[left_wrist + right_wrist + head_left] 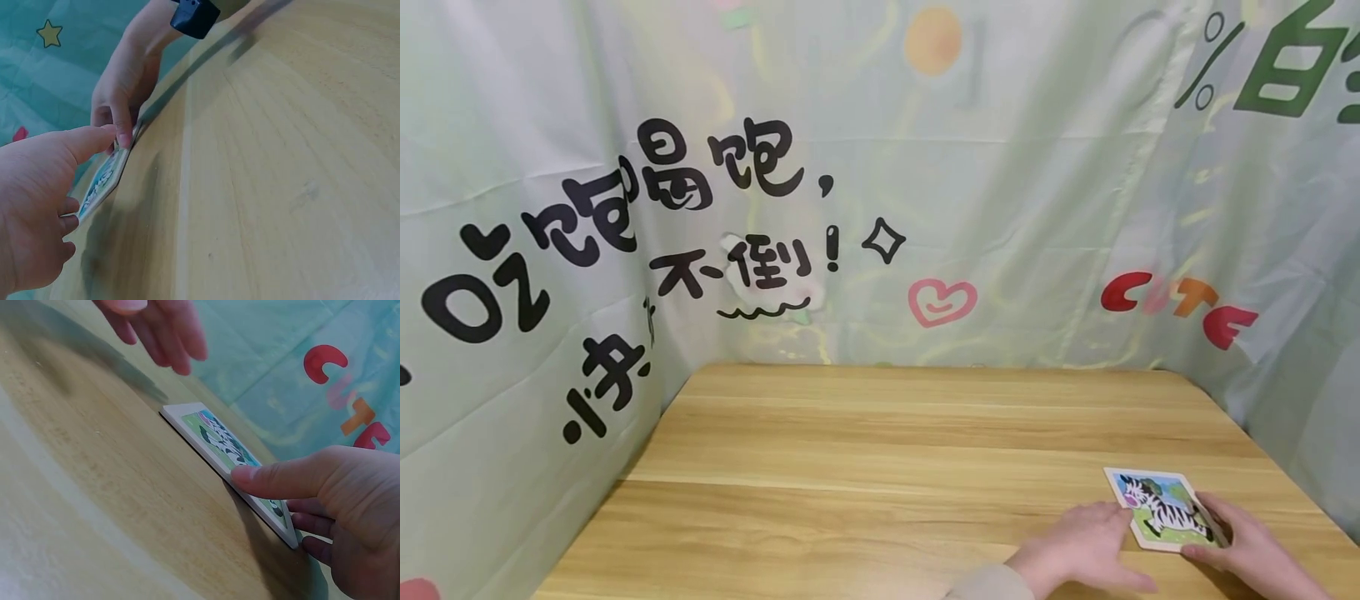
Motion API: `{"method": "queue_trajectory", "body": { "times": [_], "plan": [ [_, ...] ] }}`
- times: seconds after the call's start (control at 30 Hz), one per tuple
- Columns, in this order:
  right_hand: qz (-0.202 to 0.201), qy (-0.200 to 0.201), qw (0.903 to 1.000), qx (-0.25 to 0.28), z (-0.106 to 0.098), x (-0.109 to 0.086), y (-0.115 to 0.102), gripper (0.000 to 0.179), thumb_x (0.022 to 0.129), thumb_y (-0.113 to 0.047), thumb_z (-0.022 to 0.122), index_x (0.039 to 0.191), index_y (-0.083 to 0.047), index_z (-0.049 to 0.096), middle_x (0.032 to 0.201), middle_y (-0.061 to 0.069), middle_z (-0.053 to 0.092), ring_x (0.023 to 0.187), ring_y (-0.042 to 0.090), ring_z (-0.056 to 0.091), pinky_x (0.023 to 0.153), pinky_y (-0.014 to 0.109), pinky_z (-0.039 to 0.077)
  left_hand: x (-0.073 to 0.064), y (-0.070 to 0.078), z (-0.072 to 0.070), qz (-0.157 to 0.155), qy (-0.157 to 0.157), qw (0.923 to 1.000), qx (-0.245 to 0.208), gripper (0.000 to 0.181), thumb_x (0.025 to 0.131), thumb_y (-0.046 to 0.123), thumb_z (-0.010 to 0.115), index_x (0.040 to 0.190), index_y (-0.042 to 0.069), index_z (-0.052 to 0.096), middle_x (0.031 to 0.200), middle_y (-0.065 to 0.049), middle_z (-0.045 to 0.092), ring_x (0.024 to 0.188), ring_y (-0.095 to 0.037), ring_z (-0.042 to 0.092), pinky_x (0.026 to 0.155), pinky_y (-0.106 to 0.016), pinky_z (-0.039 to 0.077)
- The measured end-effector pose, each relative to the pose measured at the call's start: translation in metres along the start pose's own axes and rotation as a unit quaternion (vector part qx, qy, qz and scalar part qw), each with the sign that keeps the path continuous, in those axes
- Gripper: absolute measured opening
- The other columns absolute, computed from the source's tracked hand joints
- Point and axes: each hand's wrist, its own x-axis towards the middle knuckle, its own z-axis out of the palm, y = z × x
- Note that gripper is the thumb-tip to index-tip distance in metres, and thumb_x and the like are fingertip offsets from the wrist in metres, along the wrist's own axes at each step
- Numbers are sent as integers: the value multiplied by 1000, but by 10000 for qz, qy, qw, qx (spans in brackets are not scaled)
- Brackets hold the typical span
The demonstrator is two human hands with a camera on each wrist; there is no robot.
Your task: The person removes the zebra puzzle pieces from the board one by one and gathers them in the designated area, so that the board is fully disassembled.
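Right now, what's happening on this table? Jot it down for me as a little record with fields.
Object: picture card, face up, showing a zebra
Position: right side of the wooden table; whether slightly lifted, I can't tell
Right hand: grips the card's edge, thumb on top
Left hand: beside the card's other end, apart from it
Backdrop: pale cloth, printed with the word CUTE among other designs

Bright, even light in the head view, pale glare on the near tabletop [850, 467]! Wrist views run dimmer, blue-tinged, soft shadows stretching, left hand [159, 328] slightly blurred.
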Motion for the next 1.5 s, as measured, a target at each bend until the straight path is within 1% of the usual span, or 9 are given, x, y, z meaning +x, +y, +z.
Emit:
{"method": "queue_trajectory", "body": {
  "times": [0.3,0.43,0.53,0.67,0.87,1.03,1.17,1.3,1.5],
  "plan": [
    [-74,20,9999,125,3,-1,-7,82,78,-27,74,124,26,31,122,47,35,108,57,38,83,58,37,2,3,8,-289,-65,9995,-131,76,81,64,54,144,28,32,142,15,33,128,1,29,103,-19,27],
    [-186,29,9998,91,4,-2,-10,81,77,-27,75,124,24,35,121,43,40,107,52,44,78,31,42,-1,4,9,-293,23,9995,95,76,79,66,54,143,30,33,140,17,34,127,2,30,103,-19,26],
    [-248,37,9997,69,2,-2,-12,80,76,-27,76,125,22,37,119,39,46,100,26,54,64,18,37,-3,3,8,-320,57,9995,19,76,80,65,54,143,29,33,141,16,34,127,2,29,104,-19,26],
    [-258,-100,9992,283,2,-2,-16,79,77,-26,75,125,23,37,119,37,48,87,-10,44,66,16,40,-7,-3,7,-306,101,9992,-250,76,81,63,55,144,26,33,142,12,34,129,-1,29,104,-20,27],
    [-450,80,9986,270,8,-1,-27,75,75,-25,76,123,21,41,121,39,47,96,-2,50,69,11,38,-15,-18,5,-361,309,9970,-611,76,82,58,58,143,20,35,141,8,39,129,-5,33,105,-22,27],
    [-674,418,9952,568,16,1,-37,72,74,-20,77,121,22,42,120,39,47,96,-14,41,73,2,27,-20,-33,2,-386,409,9929,-1053,70,84,54,58,140,18,39,138,8,42,128,-7,35,105,-23,27],
    [-709,440,9945,633,21,5,-50,74,75,-22,76,124,20,42,123,37,47,112,11,49,85,8,30,-26,-46,0,-314,496,9902,-1268,68,86,52,57,140,15,40,139,6,42,129,-9,35,105,-23,27],
    [-662,219,9951,696,25,13,-63,75,76,-25,75,126,20,40,125,37,45,117,50,38,91,38,38,-34,-59,-3,-346,502,9890,-1347,71,87,52,55,142,11,37,142,2,40,131,-11,33,106,-24,25],
    [-834,280,9917,936,35,20,-83,74,74,-23,76,123,21,42,123,39,45,116,53,38,91,57,34,-48,-76,-8,-377,507,9876,-1438,71,88,51,53,142,7,36,143,-3,38,132,-15,33,107,-26,24]
  ]
}}
